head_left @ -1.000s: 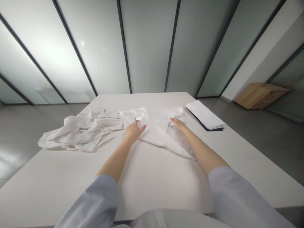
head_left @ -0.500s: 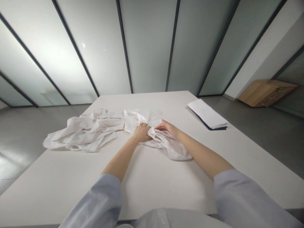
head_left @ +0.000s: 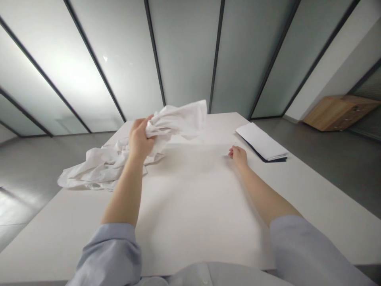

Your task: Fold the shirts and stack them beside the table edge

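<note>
One white cloth (head_left: 183, 119), unfolded, bunched in my left hand (head_left: 140, 139) above the table (head_left: 193, 222); my right hand (head_left: 239, 157), curled, contents untellable; one stack (head_left: 262, 141), folded; one heap (head_left: 97, 169), crumpled.

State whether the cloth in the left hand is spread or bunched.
Bunched: the left hand grips the white cloth in gathered folds, one end jutting out rightward.

Two hands (head_left: 139, 140) (head_left: 239, 157), two cloth bunches (head_left: 180, 119) (head_left: 99, 169), one table (head_left: 202, 226)
</note>
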{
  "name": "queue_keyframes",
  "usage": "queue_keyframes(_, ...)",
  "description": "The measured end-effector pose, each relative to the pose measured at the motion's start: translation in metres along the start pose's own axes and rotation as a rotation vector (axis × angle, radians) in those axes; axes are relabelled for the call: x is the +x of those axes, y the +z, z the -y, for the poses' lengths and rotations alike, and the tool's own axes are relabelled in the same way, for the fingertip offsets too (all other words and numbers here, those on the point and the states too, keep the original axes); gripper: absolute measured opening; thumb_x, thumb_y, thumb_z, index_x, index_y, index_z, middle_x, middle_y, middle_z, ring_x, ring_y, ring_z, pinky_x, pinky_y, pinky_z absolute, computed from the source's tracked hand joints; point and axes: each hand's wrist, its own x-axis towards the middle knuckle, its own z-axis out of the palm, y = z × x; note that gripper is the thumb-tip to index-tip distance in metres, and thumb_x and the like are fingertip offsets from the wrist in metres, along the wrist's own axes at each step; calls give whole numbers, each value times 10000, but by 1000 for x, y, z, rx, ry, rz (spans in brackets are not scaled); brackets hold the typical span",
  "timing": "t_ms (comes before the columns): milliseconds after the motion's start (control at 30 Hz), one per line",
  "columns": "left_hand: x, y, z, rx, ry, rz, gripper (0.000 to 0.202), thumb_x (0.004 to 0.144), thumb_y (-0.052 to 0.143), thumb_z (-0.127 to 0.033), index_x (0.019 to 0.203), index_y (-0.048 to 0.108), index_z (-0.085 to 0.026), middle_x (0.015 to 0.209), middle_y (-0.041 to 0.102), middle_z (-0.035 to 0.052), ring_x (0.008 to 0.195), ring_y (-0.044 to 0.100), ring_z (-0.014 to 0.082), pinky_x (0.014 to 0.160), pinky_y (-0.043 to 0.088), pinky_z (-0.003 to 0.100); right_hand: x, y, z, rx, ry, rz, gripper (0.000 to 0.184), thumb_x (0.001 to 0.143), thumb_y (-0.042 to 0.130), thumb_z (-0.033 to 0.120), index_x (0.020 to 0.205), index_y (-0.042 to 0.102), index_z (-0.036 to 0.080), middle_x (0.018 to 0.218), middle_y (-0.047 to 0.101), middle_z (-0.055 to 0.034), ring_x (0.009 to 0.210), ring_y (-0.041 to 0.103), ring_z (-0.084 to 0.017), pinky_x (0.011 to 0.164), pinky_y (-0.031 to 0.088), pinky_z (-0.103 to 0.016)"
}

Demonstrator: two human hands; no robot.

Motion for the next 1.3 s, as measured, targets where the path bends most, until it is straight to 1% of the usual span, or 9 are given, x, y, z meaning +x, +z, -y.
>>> queue_keyframes(200, 26, -62, 68, 337, -168, -234, 345, 748, 549, -215, 1059, 661, -112, 1102, 583, 34, 1092, 506, 229, 1023, 361, 381, -3, -2, 8, -67, 1, -28, 189, 734, 452, 358, 689, 561, 210, 699, 630, -41, 687, 583, -204, 639, 467, -313)
queue_keyframes(300, 7, -45, 115, 486, -364, -66, 236, 767, 543, -215, 966, 646, -143, 1063, 598, 51, 1106, 500, 246, 1054, 338, 421, -2, -3, 9, -53, 12, -39, 179, 719, 449, 361, 693, 549, 215, 715, 630, -36, 675, 578, -198, 611, 456, -301)
queue_keyframes(400, -32, -9, 148, 509, -611, 373, 285, 758, 579, -264, 1005, 614, -125, 1082, 624, 122, 1123, 513, 342, 989, 400, 518, -1, -3, 7, -102, -19, -18, 185, 713, 446, 362, 685, 557, 216, 680, 622, -33, 672, 576, -205, 614, 451, -303)
queue_keyframes(500, -62, 17, 160, 467, -710, 458, 469, 758, 594, -343, 1160, 565, -104, 1275, 556, 223, 1244, 439, 436, 994, 379, 600, -1, -3, 6, -181, -55, 4, 211, 730, 433, 364, 688, 575, 213, 659, 621, -36, 688, 584, -216, 625, 450, -304)
queue_keyframes(633, -61, 19, 147, 390, -717, 319, 693, 712, 628, -428, 1314, 472, -122, 1466, 395, 245, 1390, 244, 483, 1054, 237, 702, -3, -4, 7, -287, -94, 43, 224, 760, 427, 352, 709, 591, 208, 735, 659, -52, 748, 596, -218, 673, 453, -300)
queue_keyframes(800, -36, 41, 99, 261, -371, 61, 651, 797, 523, -359, 1395, 387, -139, 1518, 325, 202, 1434, 241, 361, 1139, 208, 590, -9, -2, 10, -438, -176, 82, 259, 793, 419, 337, 773, 635, 196, 827, 686, -62, 816, 598, -218, 758, 447, -306)
queue_keyframes(900, -38, 83, 64, 56, -152, 284, 536, 816, 498, -331, 1317, 478, -141, 1359, 514, 167, 1293, 470, 278, 1096, 355, 440, -11, -1, 10, -490, -187, 123, 281, 808, 418, 330, 818, 660, 189, 862, 698, -64, 837, 606, -214, 779, 448, -306)
queue_keyframes(1067, -80, 144, 13, 22, -65, 634, 469, 839, 529, -338, 1280, 538, -179, 1379, 531, 134, 1293, 480, 259, 1087, 365, 414, -11, -2, 8, -539, -192, 165, 283, 820, 424, 321, 847, 677, 197, 856, 707, -49, 848, 614, -203, 773, 449, -287)
queue_keyframes(1300, -103, 146, 11, -11, 29, 718, 439, 872, 520, -365, 1265, 591, -184, 1419, 522, 118, 1315, 472, 252, 1122, 332, 397, -10, -1, 6, -558, -192, 215, 264, 813, 454, 321, 853, 683, 197, 862, 706, -51, 836, 615, -202, 767, 443, -288)
